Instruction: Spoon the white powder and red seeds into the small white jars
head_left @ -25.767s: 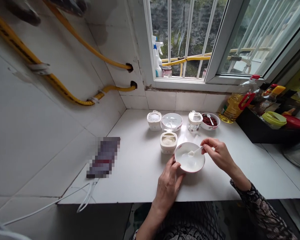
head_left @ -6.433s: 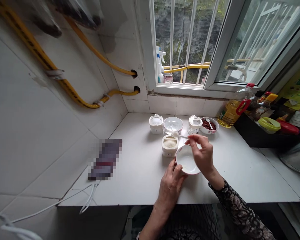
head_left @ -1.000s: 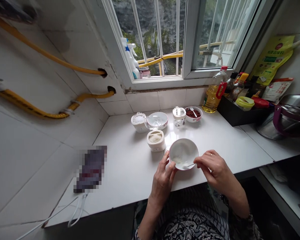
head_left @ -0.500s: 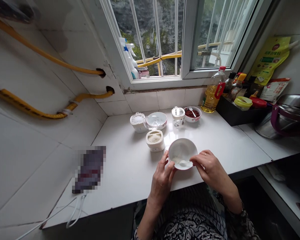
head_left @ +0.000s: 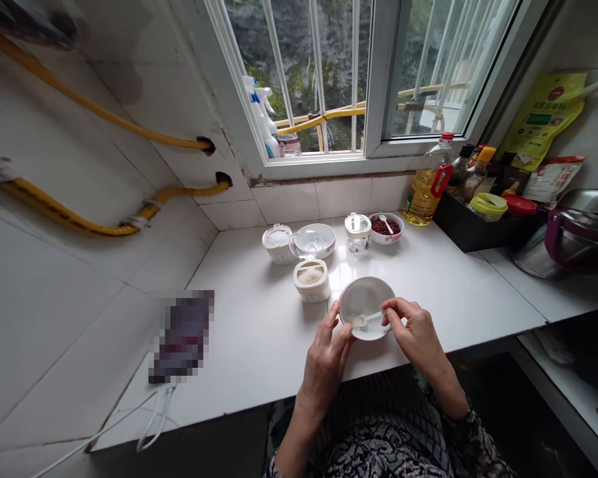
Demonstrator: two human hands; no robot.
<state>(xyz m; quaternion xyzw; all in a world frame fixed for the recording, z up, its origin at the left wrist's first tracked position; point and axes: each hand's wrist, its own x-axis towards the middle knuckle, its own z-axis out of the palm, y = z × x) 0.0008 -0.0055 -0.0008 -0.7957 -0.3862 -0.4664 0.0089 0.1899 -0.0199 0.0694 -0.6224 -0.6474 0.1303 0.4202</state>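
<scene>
And here we are at the **white bowl** [head_left: 367, 299], sitting near the front edge of the surface [head_left: 249, 358], only a short way in from the drop. The left hand [head_left: 325, 358] is wrapped around the bowl's near-left rim, fingers curled over the edge, gripping it firmly. The right hand [head_left: 414, 328] pinches a white spoon [head_left: 371, 319] between thumb and fingers, its tip down inside the bowl, in a little white stuff at the bottom.

Tight on the bowl's left, a cream tub [head_left: 311, 281] stands just beside the rim, barely any gap there. Behind the bowl, near the back wall, a white pot [head_left: 278, 243], a glass bowl [head_left: 313, 240], a glass jar [head_left: 357, 232] and a bowl of red beans [head_left: 386, 228] line up. Well apart to the bowl's right sits a black tray [head_left: 458, 229], with more room for that right hand to swing.
</scene>
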